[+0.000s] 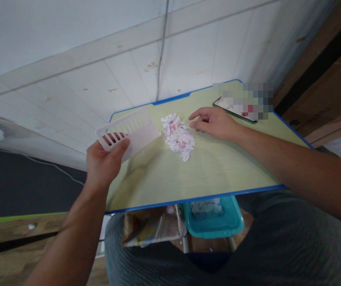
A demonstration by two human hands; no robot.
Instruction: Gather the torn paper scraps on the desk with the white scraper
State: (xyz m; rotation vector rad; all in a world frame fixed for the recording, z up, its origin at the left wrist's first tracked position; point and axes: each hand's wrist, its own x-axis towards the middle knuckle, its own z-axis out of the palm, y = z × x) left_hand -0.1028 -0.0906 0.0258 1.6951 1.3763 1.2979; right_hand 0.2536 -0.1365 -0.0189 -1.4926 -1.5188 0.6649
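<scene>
My left hand (106,159) grips a white slotted plastic tray (140,137) by its near left end, thumb on top and fingers behind it. The tray is held tilted over the left part of the table, and its right corner comes close to a pile of paper scraps (178,137). These scraps are small, white and pinkish, heaped mid-table. On the other side of the pile, my right hand (210,122) hovers or rests just beside it, fingers loosely bent and apart, with nothing seen in them.
The pale green table (215,169) has a blue rim and stands against a white panelled wall. A phone (236,109), partly blurred out, lies at the back right. Below the front edge are a turquoise basin (215,230) with scraps and a patterned bag (155,226). Cardboard boxes (331,91) stand at right.
</scene>
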